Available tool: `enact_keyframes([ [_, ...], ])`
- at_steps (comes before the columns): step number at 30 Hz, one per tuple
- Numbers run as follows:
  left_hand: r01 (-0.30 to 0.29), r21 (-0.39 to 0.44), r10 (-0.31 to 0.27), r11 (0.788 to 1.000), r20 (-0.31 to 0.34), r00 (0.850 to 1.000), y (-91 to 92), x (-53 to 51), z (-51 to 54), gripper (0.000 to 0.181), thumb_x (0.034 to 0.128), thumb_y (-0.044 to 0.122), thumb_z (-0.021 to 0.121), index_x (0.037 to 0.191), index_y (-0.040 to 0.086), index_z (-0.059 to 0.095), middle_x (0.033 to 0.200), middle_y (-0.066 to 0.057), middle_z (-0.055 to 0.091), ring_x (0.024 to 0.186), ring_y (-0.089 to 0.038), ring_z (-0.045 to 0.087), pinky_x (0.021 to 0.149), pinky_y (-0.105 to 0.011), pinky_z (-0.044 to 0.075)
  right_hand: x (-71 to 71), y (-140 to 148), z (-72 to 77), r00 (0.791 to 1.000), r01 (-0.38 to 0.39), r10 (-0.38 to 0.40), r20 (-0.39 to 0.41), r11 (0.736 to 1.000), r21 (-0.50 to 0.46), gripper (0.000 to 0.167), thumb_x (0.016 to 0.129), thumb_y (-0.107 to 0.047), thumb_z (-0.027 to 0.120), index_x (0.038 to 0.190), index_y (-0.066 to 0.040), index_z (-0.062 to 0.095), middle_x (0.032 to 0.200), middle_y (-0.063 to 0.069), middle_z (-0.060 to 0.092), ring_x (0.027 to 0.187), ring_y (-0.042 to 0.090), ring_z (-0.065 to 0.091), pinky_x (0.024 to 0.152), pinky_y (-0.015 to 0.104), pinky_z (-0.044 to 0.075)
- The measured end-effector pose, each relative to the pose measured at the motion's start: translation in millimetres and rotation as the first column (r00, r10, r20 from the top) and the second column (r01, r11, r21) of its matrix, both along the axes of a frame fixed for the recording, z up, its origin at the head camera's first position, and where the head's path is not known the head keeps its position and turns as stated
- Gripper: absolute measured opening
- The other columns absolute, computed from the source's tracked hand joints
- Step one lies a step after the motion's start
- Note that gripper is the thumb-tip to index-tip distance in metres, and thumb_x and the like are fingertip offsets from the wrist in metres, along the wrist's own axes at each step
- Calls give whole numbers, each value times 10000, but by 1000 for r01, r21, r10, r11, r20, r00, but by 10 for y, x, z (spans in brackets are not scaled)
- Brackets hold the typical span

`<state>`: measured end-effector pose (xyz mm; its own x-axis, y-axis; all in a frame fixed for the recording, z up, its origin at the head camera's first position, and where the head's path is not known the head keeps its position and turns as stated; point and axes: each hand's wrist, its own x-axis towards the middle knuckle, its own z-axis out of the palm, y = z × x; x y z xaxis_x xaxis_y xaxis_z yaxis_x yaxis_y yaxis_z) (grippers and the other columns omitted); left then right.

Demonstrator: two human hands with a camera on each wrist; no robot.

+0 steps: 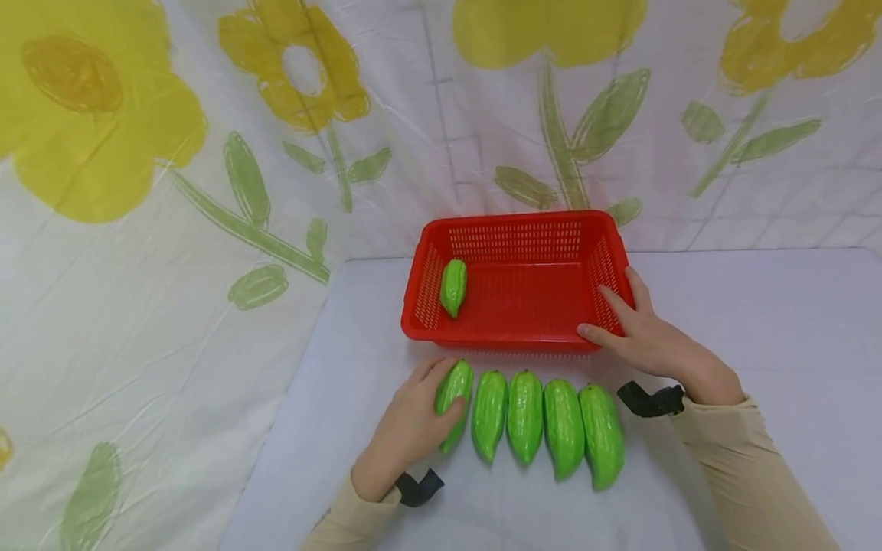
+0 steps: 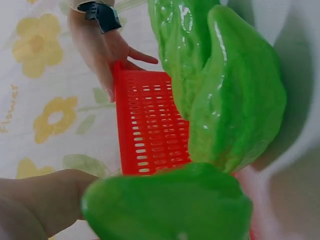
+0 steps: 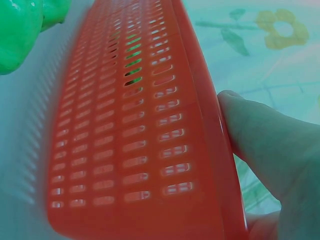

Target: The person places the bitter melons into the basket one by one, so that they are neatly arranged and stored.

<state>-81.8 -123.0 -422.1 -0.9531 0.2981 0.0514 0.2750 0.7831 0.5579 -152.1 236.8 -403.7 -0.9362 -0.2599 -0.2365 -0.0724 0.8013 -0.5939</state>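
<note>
- Gripping the leftmost green gourd (image 1: 458,385) with the left hand (image 1: 413,409), thumb bent along its right side, fingers over its left side and upper end.
- Unable to tell from these views of any gap between that gourd and the white table (image 1: 537,520).
- Holding the red basket (image 1: 510,337) near its front right corner with the right hand (image 1: 651,337), fingers spread and fairly straight, astride the rim, with thumb and one finger to the inner side and another finger outside.
- Showing four more gourds (image 1: 525,417) to the right of the gripped one, in a side-by-side row on the table, just in front of the basket, with narrow tips toward the person.
- Showing a single gourd (image 1: 453,287) inside the basket, at its left end, lying roughly front to back.
- Filling the bottom of the left wrist view with the gripped gourd, ahead of other gourds and the slotted basket wall.
- Letting green through the basket's slots in the right wrist view.
- Wearing beige sleeves (image 1: 751,467) and black straps (image 1: 651,399) at both wrists.
- Backed by a cloth (image 1: 386,207) with yellow flowers.
</note>
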Motion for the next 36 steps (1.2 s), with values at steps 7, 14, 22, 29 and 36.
enact_keyframes([
  [7, 23, 26, -23, 999, 2, 1000, 24, 13, 125, 585, 950, 244, 703, 1504, 136, 548, 1468, -48, 560, 1235, -228, 599, 1013, -451, 562, -19, 17, -1, 1000, -4, 4, -10, 1000, -6, 1049, 988, -645, 550, 1663, -18, 49, 1669, 211, -322, 1367, 636, 326, 944, 713, 514],
  [14, 71, 23, -70, 997, -61, 996, 43, -22, 191, 584, 948, 235, 707, 1505, 158, 548, 1459, -14, 560, 1262, -211, 594, 1065, -443, 535, -21, 19, -11, 1000, -5, 5, -9, 1000, 1, 1038, 998, -652, 527, 1662, -15, 47, 1665, 200, -340, 1368, 635, 341, 953, 724, 499],
  [22, 115, 33, -112, 993, -78, 991, 85, -69, 317, 584, 950, 223, 702, 1510, 170, 544, 1461, -11, 562, 1247, -194, 604, 1044, -419, 549, -14, 15, -11, 1000, -4, 4, -8, 1000, 3, 1032, 998, -652, 526, 1662, -14, 59, 1668, 200, -334, 1379, 637, 324, 962, 733, 488],
  [29, 149, 30, -144, 988, -118, 983, 136, -139, 475, 568, 956, 211, 697, 1500, 148, 549, 1455, -23, 553, 1244, -184, 581, 989, -374, 578, -12, 15, -24, 1000, -5, 5, -8, 1000, 4, 1031, 998, -657, 522, 1662, -15, 65, 1668, 199, -336, 1380, 641, 323, 958, 735, 488],
  [36, 171, 32, -163, 985, -171, 972, 184, -228, 583, 557, 956, 203, 698, 1489, 118, 557, 1440, -56, 562, 1191, -194, 608, 938, -352, 596, -4, 7, -32, 1000, -6, 6, -10, 1000, 11, 1028, 1001, -659, 514, 1662, -14, 63, 1667, 204, -334, 1367, 644, 350, 951, 729, 495],
])
